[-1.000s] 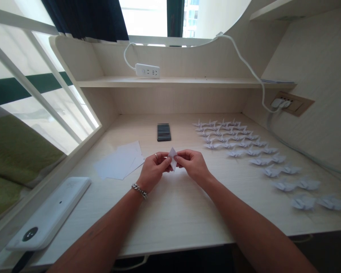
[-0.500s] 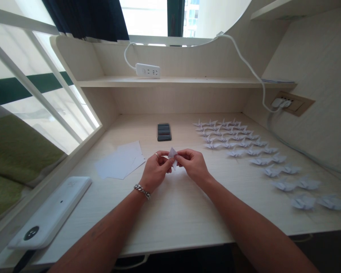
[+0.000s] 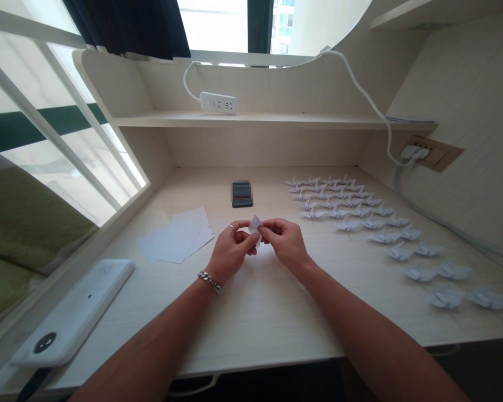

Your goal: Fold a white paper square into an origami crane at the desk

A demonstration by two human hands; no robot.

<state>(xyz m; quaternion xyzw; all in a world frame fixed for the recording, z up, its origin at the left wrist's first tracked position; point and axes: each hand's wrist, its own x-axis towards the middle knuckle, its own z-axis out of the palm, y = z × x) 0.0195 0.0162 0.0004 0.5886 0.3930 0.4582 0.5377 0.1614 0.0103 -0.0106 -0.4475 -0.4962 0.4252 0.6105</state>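
Between my two hands, a small folded piece of white paper (image 3: 255, 224) with a pointed top is held just above the desk. My left hand (image 3: 233, 245), with a ring and a chain bracelet, pinches its left side between thumb and fingers. My right hand (image 3: 285, 240) pinches the same paper from the right, and its fingertips partly cover it. Rows of white paper cranes (image 3: 347, 212) stand on the desk to the right. Left of my hands lie several flat white paper sheets (image 3: 171, 240), overlapping one another.
A dark phone (image 3: 242, 194) lies beyond my hands. At the near left sits a long white power strip or bank (image 3: 79, 312) with a black cable. A white socket block (image 3: 218, 103) rests on the shelf (image 3: 260, 119). A white cable runs to the wall outlet (image 3: 433, 152).
Hardly anything differs. The folded paper has tilted slightly between my fingertips, while both hands keep nearly the same place and grip.
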